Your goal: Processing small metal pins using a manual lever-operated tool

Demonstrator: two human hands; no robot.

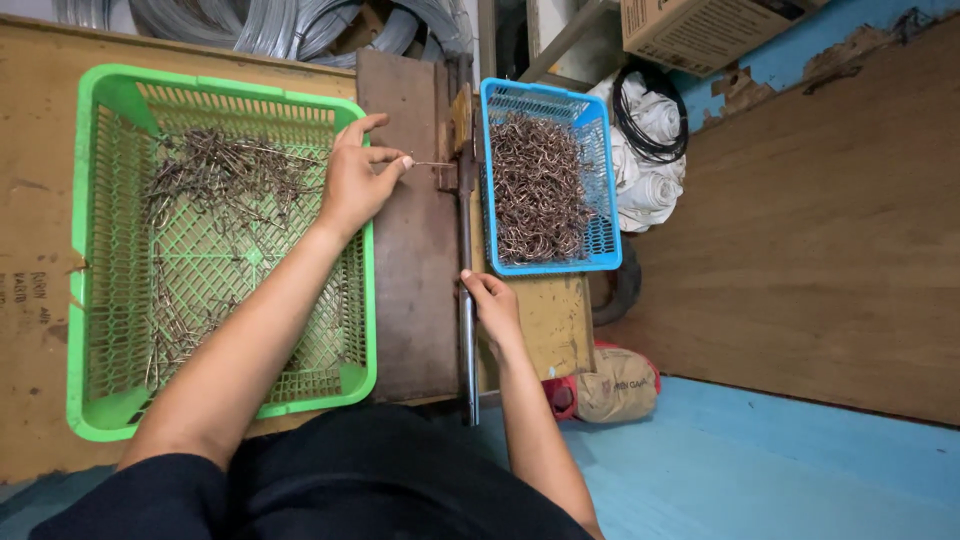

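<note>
My left hand pinches a short straight piece of wire and holds its tip against a small metal bending fixture on a dark metal plate. My right hand grips the long metal lever bar that runs down from the fixture. A green plastic basket on the left holds several straight wire pieces. A blue plastic basket on the right is full of bent wire hooks.
The plate lies on a worn wooden board. Coils of grey wire sit at the back. A cardboard box, white rolls with black cable and a tan bag lie right, on a blue floor.
</note>
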